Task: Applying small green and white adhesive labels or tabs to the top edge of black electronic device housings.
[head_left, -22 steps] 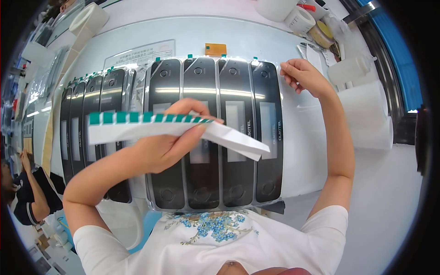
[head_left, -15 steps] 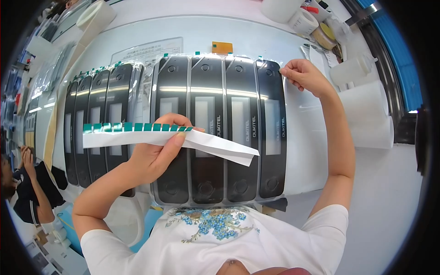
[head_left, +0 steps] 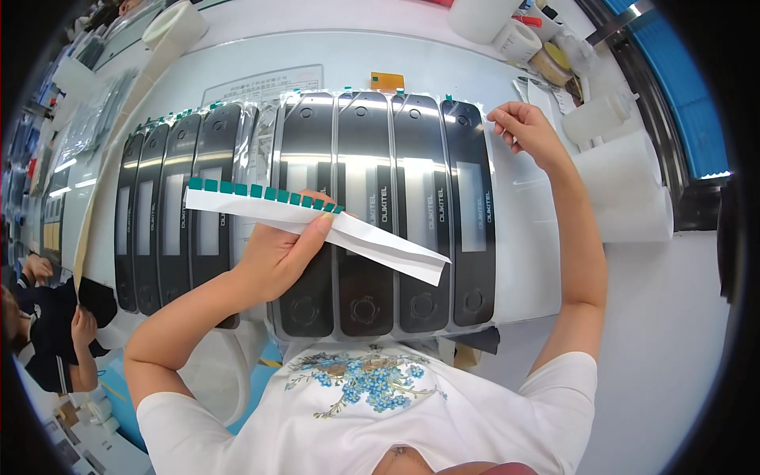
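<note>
My left hand grips a folded white paper strip between thumb and fingers. Small green tape tabs line the strip's far edge. Beneath it lies a row of long black panels in clear film, each with a ring near its top and a pale window. Green tabs stick out at their far ends. My right hand is closed in a pinch just beside the far right corner of the rightmost panel. Whatever its fingertips hold, if anything, is too small to make out.
More black panels overlap at the left. An amber piece lies beyond the row. White rolls, tape rolls and a plastic jug stand at the right. At the far left, a co-worker's hand shows.
The paper strip has tilted, its left end rising away from me. My right hand stays near the same panel corner. The co-worker's hands have moved apart.
</note>
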A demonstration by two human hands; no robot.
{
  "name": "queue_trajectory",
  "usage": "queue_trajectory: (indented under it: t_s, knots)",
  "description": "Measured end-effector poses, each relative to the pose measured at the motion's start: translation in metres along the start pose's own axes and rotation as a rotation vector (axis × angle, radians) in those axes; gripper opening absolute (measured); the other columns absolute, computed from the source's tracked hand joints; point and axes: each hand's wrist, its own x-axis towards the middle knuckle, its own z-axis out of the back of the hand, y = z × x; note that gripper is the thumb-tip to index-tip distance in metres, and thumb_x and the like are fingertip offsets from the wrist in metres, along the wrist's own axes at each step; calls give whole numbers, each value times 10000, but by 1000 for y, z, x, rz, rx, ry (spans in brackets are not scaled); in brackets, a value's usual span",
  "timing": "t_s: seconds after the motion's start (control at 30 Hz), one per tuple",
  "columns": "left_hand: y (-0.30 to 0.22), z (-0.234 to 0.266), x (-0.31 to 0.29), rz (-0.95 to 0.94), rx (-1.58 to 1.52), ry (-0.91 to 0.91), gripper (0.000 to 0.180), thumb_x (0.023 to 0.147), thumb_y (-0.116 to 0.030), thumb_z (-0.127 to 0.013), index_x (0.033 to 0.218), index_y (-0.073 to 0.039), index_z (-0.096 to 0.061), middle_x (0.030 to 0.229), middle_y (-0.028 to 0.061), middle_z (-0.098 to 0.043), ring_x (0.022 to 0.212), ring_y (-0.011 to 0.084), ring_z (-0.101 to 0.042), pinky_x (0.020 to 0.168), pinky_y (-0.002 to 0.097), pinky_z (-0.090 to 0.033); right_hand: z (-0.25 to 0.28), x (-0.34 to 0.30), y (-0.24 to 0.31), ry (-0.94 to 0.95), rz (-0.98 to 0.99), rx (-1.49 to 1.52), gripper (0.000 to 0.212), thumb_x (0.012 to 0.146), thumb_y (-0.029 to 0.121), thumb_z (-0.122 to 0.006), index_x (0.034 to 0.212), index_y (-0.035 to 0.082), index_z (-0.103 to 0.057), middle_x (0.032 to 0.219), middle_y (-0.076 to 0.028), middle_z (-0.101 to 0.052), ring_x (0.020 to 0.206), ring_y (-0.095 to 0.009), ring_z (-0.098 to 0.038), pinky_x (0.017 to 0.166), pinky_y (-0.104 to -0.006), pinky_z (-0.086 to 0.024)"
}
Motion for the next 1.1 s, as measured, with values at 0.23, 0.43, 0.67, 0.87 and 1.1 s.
queue_trajectory:
  t_s: [0.23,0.43,0.67,0.87,1.1]
  knots:
    - [2,-1,-1,-21,69,-40,245,1005,-199,-504,1043,5,-636,892,79,-572,797,173,-540,742,294,-441,-6,0,7,67,-1,-4,223,957,282,-597,909,70,-647,735,42,-572,607,-31,-483,496,-195,-389]
    - [10,5,-1,15,104,31,253,1033,-225,-450,1178,-35,-533,1016,22,-684,682,34,-482,621,197,-431,-5,3,3,63,117,-83,241,957,318,-601,884,89,-620,710,57,-539,609,-24,-474,483,-191,-368]
    - [16,7,-20,-34,-93,59,285,1016,-184,-445,1221,-35,-574,1257,93,-521,1117,135,-498,983,297,-375,-28,-29,31,284,130,-120,298,918,329,-663,978,46,-593,718,9,-583,528,-47,-507,408,-218,-394]
    - [14,31,-36,-154,-98,-295,451,1032,-322,-428,1294,18,-568,1269,78,-626,1205,147,-506,1081,343,-329,-17,-49,40,93,453,343,298,977,188,-550,1212,5,-550,926,-22,-664,635,-47,-585,547,-176,-448]
    - [-9,68,-81,67,-396,-583,365,1025,-335,-473,1010,-11,-639,852,76,-684,682,113,-597,647,232,-467,-58,-38,117,166,283,334,299,996,288,-533,1134,27,-580,747,-82,-686,461,-65,-518,390,-195,-363]
